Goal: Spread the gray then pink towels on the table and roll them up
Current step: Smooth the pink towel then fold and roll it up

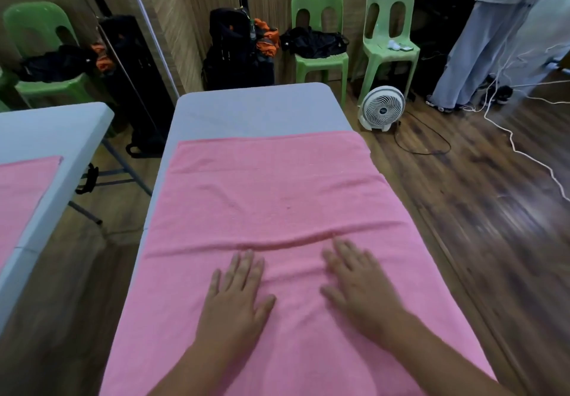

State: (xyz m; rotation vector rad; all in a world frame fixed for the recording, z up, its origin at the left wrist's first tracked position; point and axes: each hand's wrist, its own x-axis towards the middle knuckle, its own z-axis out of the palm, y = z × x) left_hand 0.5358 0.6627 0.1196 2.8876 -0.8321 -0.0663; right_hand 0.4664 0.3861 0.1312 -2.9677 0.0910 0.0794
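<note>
A pink towel [271, 186] lies spread lengthwise over the grey-white table [256, 105], covering all but its far end. A raised wrinkle runs across the towel just beyond my fingertips. My left hand [237, 294] rests flat on the towel, palm down, fingers apart. My right hand [357, 284] lies flat beside it, also palm down with fingers apart. Neither hand holds anything. No gray towel is in view.
A mirror [61, 118] on the left reflects the table and towel. Behind the table stand green chairs [320, 41] with dark bags [237, 50]. A white floor fan [382, 108] and cables lie on the wooden floor at right, near a standing person [493, 34].
</note>
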